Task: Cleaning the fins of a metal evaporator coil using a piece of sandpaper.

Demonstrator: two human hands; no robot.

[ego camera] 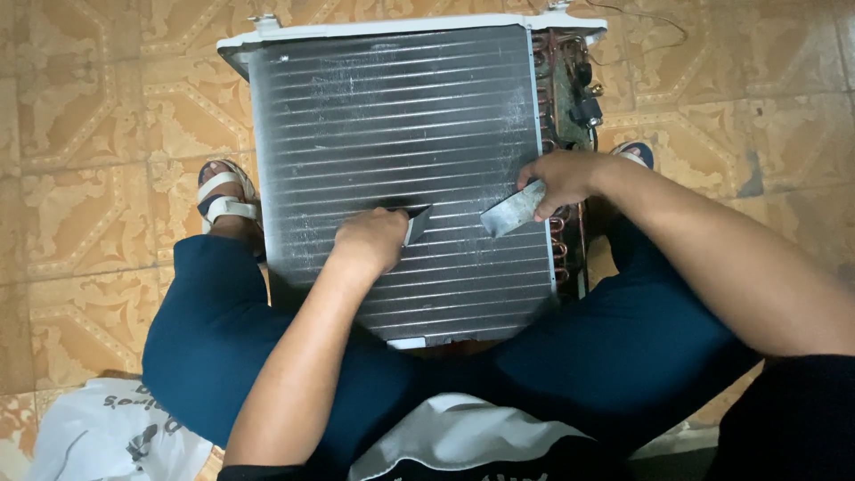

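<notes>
Left hand (372, 240): closed around a small dark blade (416, 223), handle hidden in the fist.
Right hand (559, 181): pinching a grey metal strip (511, 212), upper end covered.
Finned coil (401, 169): propped between the knees, bottom edge cut off by legs.
Copper tubing (570, 98): partly obscured at right.

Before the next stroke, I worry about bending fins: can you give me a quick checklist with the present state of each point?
1. Left hand grips the small dark blade: ok.
2. Right hand holds the flat metal scraper: ok.
3. Both tools rest on the finned coil: ok.
4. Coil is braced between the knees, standing on the tiled floor: ok.
5. Fins are undamaged: not ok, scuffed pale patches show near the top.
6. Copper tubing is clear of the right hand: cannot tell, they are very close.
</notes>
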